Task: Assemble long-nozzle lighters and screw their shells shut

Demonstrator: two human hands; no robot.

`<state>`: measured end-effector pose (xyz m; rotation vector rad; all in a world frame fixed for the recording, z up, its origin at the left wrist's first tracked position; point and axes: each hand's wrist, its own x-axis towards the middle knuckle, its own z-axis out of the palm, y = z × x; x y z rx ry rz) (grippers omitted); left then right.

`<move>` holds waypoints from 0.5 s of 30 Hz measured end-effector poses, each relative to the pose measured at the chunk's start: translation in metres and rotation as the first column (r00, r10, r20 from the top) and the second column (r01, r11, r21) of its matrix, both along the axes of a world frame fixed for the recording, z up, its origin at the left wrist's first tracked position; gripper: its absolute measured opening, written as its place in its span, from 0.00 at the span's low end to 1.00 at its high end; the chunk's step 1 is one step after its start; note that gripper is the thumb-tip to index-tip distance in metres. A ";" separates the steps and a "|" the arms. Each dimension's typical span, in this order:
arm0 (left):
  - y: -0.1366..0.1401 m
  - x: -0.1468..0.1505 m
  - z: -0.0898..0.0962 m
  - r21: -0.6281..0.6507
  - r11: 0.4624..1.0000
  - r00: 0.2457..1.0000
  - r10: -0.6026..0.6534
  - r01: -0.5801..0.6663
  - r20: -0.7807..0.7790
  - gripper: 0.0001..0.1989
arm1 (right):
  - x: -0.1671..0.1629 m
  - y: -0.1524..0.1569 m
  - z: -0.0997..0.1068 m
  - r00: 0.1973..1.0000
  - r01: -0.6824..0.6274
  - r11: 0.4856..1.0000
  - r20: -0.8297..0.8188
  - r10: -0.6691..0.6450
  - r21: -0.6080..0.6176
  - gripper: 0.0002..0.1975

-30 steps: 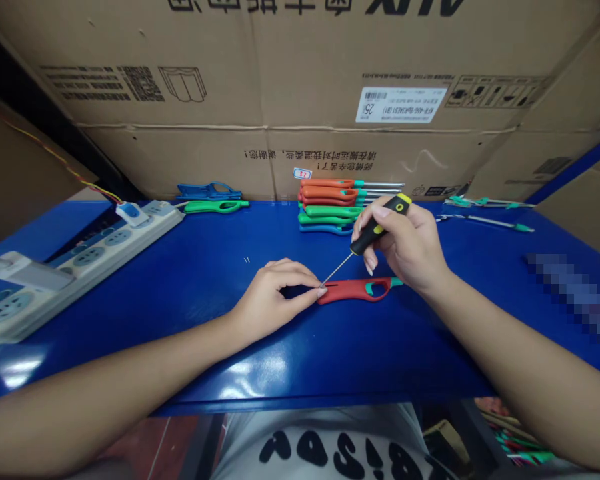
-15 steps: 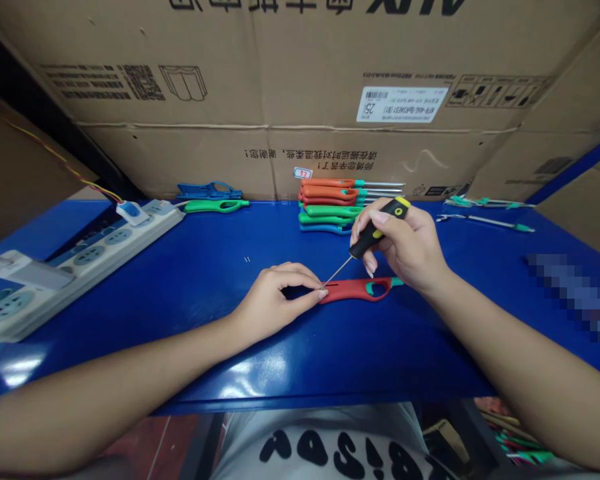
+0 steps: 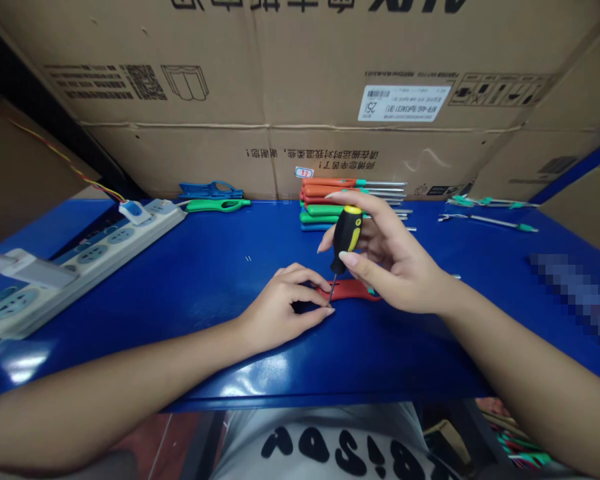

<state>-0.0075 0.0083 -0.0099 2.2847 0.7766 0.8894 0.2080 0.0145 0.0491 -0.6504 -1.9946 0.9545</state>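
Observation:
My right hand [image 3: 390, 257] grips a black and yellow screwdriver [image 3: 348, 237], held almost upright with its shaft pointing down. Its tip reaches the fingertips of my left hand [image 3: 290, 303], at the near edge of a red long-nosed lighter [image 3: 353, 289]. My left thumb and fingers are pinched together around the tip; whatever tiny piece is between them is hidden. One left finger rests on the lighter's left end. The lighter lies flat, its nozzle end mostly hidden behind my right hand. Two tiny pins or screws [image 3: 248, 259] lie on the blue table to the left.
Several orange, green and blue lighters [image 3: 330, 190] are stacked at the back. Green [image 3: 220, 205] and blue [image 3: 213, 189] casings lie left of them. A power strip [image 3: 95, 257] runs along the left, metal-tube parts [image 3: 500, 223] lie right, and a cardboard box [image 3: 230, 107] stands behind.
My right hand has moved left and turned the screwdriver from slanted to nearly upright. My left fingertips have slid slightly right and toward me, to the lighter's near edge.

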 end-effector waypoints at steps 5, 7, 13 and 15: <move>0.003 0.000 -0.004 0.045 0.999 1.000 0.015 -0.016 0.021 0.02 | 0.000 0.002 -0.006 0.972 0.228 0.927 -0.009 -0.237 0.298 0.29; 0.004 0.000 -0.005 0.059 0.998 0.999 0.013 -0.015 0.041 0.02 | -0.001 0.003 -0.007 0.952 0.291 0.867 -0.027 -0.306 0.404 0.29; 0.004 0.002 -0.003 0.046 0.999 0.999 0.012 -0.014 0.043 0.01 | -0.002 0.001 -0.003 0.988 0.143 0.966 0.022 -0.152 0.217 0.25; 0.005 0.002 -0.003 0.042 0.999 0.998 0.001 -0.004 0.061 0.01 | -0.002 0.002 -0.002 0.987 0.155 0.967 0.019 -0.162 0.202 0.25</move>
